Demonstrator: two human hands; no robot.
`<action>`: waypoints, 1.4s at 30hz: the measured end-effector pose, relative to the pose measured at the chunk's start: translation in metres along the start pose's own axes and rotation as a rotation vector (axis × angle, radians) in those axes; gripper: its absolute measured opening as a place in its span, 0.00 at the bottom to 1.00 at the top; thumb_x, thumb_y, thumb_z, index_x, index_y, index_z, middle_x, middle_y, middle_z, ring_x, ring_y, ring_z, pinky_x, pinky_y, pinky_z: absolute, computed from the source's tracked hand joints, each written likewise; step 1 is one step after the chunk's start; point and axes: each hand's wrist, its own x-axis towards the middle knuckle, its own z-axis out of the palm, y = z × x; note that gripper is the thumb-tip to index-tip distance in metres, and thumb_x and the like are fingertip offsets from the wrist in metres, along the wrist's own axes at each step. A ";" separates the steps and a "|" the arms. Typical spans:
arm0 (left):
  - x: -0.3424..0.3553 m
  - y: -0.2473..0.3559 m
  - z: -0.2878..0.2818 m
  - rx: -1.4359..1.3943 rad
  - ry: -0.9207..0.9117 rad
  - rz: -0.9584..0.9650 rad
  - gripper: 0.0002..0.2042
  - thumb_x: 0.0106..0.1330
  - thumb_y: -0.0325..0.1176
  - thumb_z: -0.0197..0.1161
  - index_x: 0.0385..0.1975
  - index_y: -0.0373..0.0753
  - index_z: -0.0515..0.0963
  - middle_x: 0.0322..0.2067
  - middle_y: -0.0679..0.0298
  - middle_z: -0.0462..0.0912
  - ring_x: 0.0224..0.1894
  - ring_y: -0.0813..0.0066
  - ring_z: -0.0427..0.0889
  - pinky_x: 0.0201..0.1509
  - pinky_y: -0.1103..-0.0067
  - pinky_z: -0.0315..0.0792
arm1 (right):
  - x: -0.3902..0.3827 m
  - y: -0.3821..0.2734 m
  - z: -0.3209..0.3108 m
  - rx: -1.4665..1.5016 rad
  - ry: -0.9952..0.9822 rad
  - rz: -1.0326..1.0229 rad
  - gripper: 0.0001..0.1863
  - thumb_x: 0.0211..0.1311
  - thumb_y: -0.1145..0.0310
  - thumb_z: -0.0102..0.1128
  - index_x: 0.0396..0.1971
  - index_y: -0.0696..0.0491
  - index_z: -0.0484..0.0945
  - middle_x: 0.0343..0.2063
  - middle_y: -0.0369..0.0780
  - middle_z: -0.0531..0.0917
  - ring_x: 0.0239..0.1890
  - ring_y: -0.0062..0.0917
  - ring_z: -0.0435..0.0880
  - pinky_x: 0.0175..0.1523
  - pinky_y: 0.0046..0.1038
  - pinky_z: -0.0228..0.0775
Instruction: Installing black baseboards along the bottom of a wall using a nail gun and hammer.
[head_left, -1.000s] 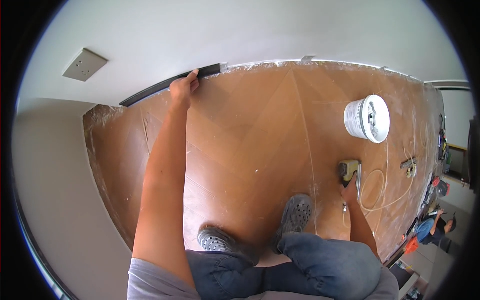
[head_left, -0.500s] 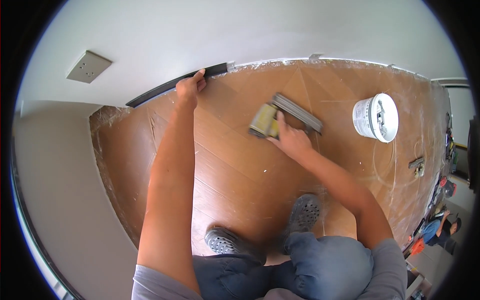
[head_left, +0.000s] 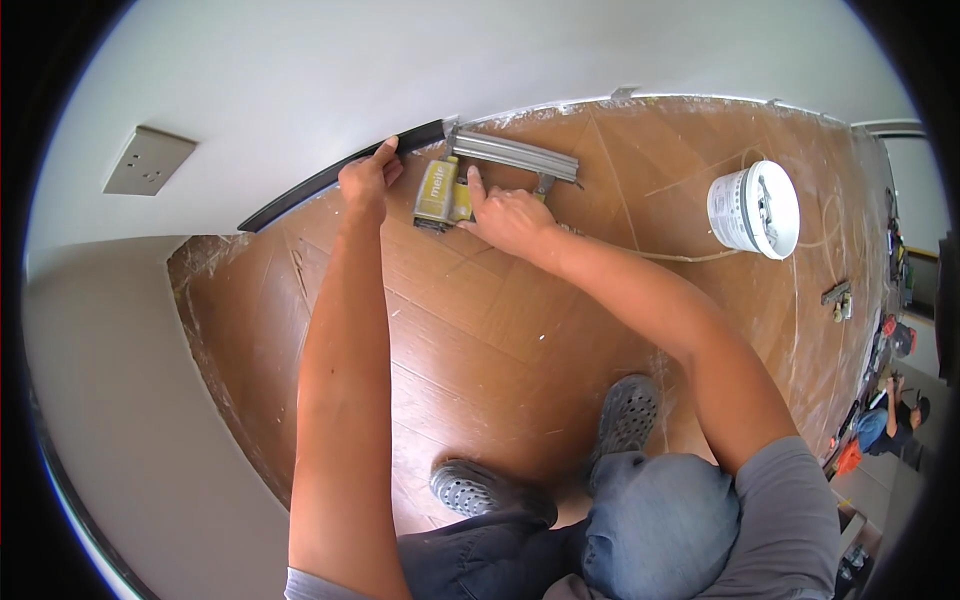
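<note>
Your right hand [head_left: 512, 220], gripping the nailer [head_left: 438, 188], has brought it beside the strip's [head_left: 310, 188] right end. Your left hand [head_left: 365, 183] still pinches the strip; both now work there.

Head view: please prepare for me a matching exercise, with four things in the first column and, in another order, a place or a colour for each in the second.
Things
1. dark strip
2. nail gun
3. bucket
4. socket plate

Places or colours
A. white, on the floor
B. mounted on the wall
C. touched by the left hand
D. gripped by the right hand

Right pairs: 1-C, 2-D, 3-A, 4-B
</note>
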 end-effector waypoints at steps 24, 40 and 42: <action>0.000 0.003 0.001 -0.002 0.001 -0.022 0.17 0.57 0.31 0.80 0.32 0.24 0.79 0.34 0.53 0.83 0.32 0.65 0.85 0.42 0.75 0.87 | 0.010 -0.005 -0.001 0.079 -0.092 0.063 0.43 0.68 0.49 0.59 0.66 0.72 0.59 0.32 0.54 0.87 0.35 0.44 0.89 0.41 0.40 0.83; -0.002 0.003 0.003 -0.007 0.032 -0.018 0.16 0.57 0.31 0.80 0.33 0.24 0.80 0.33 0.54 0.84 0.32 0.66 0.85 0.43 0.75 0.87 | 0.014 -0.012 0.007 0.104 -0.013 0.076 0.41 0.65 0.50 0.62 0.62 0.72 0.65 0.28 0.55 0.86 0.30 0.46 0.88 0.38 0.42 0.83; -0.002 0.002 0.003 0.008 0.036 -0.025 0.16 0.57 0.31 0.80 0.32 0.25 0.80 0.33 0.54 0.83 0.32 0.67 0.84 0.42 0.76 0.86 | 0.016 -0.018 0.012 0.122 0.017 0.074 0.42 0.65 0.50 0.62 0.63 0.72 0.63 0.28 0.55 0.86 0.30 0.46 0.88 0.38 0.42 0.83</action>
